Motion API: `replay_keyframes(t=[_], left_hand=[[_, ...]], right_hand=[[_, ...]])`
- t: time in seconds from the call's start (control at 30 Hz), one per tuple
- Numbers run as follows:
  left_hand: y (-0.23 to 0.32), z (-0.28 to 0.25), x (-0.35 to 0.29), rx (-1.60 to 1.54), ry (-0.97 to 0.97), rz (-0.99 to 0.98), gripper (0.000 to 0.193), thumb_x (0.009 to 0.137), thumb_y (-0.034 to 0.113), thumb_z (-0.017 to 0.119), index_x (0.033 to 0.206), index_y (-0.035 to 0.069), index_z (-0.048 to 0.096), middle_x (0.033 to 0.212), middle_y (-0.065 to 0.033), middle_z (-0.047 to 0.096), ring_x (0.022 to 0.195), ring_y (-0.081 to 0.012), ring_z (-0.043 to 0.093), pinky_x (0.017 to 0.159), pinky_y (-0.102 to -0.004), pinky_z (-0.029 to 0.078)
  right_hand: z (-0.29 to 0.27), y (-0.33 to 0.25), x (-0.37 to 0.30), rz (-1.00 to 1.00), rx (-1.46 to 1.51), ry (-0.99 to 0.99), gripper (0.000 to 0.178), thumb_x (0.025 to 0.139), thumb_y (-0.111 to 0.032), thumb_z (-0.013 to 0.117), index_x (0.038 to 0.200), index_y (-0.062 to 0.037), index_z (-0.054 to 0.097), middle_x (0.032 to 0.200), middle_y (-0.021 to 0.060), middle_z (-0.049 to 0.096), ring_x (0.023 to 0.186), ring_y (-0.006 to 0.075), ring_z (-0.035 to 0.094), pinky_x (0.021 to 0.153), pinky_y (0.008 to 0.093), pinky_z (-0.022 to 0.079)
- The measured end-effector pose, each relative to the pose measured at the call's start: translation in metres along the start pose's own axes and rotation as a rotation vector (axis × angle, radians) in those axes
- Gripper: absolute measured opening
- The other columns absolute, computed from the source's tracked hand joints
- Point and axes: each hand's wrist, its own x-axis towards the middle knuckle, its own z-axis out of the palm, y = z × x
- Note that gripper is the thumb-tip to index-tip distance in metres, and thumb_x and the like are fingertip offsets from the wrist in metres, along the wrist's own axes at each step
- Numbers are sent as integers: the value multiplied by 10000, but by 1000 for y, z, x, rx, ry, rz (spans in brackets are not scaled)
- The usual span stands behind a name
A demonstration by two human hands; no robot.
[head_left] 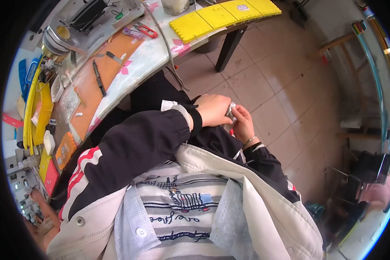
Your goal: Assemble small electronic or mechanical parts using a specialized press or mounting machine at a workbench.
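Note:
Both hands are together above my lap, beside the table's edge. My left hand (pixel 214 110) has its fingers bent inward, closed at the near end of a small silvery-white item (pixel 230 109). From the other side my right hand (pixel 243 123) pinches the same item between thumb and fingers. Most of it is covered by the fingers, so its kind is not clear. A little red (pixel 232 131) shows just below the hands; what it belongs to is hidden.
Left of me is a table with a flowered cover (pixel 138 71), holding a sewing machine (pixel 84 21), red-handled snips (pixel 146 30), a dark pen-like tool (pixel 99 78) and a clear tray (pixel 69 104). Yellow panels (pixel 225 18) lie at its far end. A black chair (pixel 368 167) stands right.

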Motion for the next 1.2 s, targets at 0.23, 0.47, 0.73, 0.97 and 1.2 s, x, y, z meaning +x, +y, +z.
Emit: replay_keyframes(t=[0.23,0.47,0.73,0.97,1.2], left_hand=[[-19,12,15,-259,138,-63,151,784,150,716,851,25,662,778,-144,671,746,-335,658,659,-445,504],[-7,8,16,-239,119,113,219,823,137,679,992,29,592,1043,-179,637,992,-383,619,800,-419,494],[5,4,11,-108,7,37,241,863,187,637,1059,49,619,1013,-192,667,905,-417,635,758,-463,503],[-7,7,18,-372,55,66,242,902,259,600,1030,55,631,978,-198,670,893,-420,631,754,-471,491],[6,8,12,-166,123,49,281,925,281,582,1013,18,625,956,-244,664,916,-438,630,793,-493,492]], right_hand=[[-19,0,5,-136,-151,-29,492,889,-146,716,1317,-25,505,1152,39,607,1078,142,566,940,303,461],[-20,26,10,17,-854,-102,239,865,-161,718,1042,-38,615,924,54,680,852,185,645,773,356,521],[-15,39,7,-93,-596,-168,169,929,-148,628,1039,-20,627,902,3,657,843,106,615,746,292,512],[-24,57,12,-201,-820,-199,211,950,-161,606,1067,14,622,954,51,680,885,166,624,789,316,503],[-28,74,2,-233,-706,-123,235,948,-127,580,1137,8,613,1063,131,689,988,261,650,879,368,494]])
